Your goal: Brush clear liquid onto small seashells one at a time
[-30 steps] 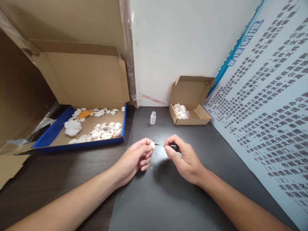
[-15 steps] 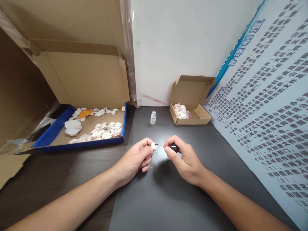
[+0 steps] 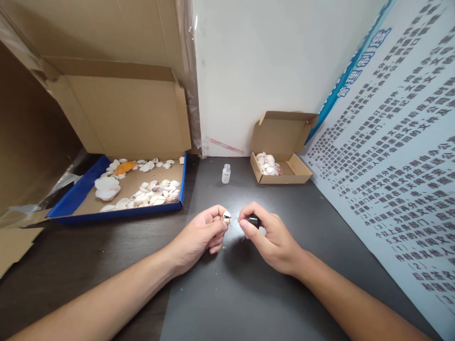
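Note:
My left hand pinches a small white seashell between thumb and fingertips, over the dark mat. My right hand is closed on a brush with a black cap as its handle. The thin stem points left, and the dark brush tip lies against the shell. Beyond the hands stands a small clear bottle, upright and uncapped, with a printed label.
On the left a blue-edged cardboard box holds several shells and an orange one. A smaller open carton with shells stands at the back right. A white board rises behind, and a printed poster leans on the right.
My right hand has moved slightly left, bringing the brush tip from the shell's edge further onto the shell. My left hand has stayed nearly in place.

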`<move>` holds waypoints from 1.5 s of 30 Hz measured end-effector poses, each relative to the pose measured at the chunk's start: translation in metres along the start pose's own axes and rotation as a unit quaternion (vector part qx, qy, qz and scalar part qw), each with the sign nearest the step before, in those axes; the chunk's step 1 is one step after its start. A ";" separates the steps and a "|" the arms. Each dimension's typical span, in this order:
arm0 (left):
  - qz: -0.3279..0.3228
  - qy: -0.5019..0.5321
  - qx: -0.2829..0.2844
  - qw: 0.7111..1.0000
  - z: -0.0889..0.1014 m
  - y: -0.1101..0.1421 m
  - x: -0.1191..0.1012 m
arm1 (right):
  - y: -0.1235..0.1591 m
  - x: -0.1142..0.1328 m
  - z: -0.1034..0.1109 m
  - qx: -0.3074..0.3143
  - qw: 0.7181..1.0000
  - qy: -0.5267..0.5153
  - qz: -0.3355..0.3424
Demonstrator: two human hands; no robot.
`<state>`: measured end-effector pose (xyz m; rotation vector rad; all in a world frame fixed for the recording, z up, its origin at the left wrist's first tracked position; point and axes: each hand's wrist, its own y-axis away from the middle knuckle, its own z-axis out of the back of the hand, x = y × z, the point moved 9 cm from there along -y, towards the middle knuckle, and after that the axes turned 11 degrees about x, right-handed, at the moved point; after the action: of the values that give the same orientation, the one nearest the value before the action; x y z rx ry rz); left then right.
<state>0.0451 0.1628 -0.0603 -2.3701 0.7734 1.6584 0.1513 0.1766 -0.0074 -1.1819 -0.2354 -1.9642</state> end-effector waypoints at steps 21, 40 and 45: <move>0.005 0.005 -0.007 1.000 0.001 0.001 -0.001 | 0.001 0.001 0.001 -0.001 1.000 0.001 0.002; 0.015 0.011 -0.006 1.000 0.001 0.001 0.002 | 0.001 0.001 0.001 0.002 1.000 -0.005 0.006; 0.022 0.019 -0.017 0.999 0.004 0.001 0.003 | 0.001 0.002 0.002 0.000 1.000 -0.001 0.006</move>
<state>0.0417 0.1624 -0.0646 -2.4317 0.8158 1.6619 0.1527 0.1758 -0.0050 -1.1827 -0.2274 -1.9524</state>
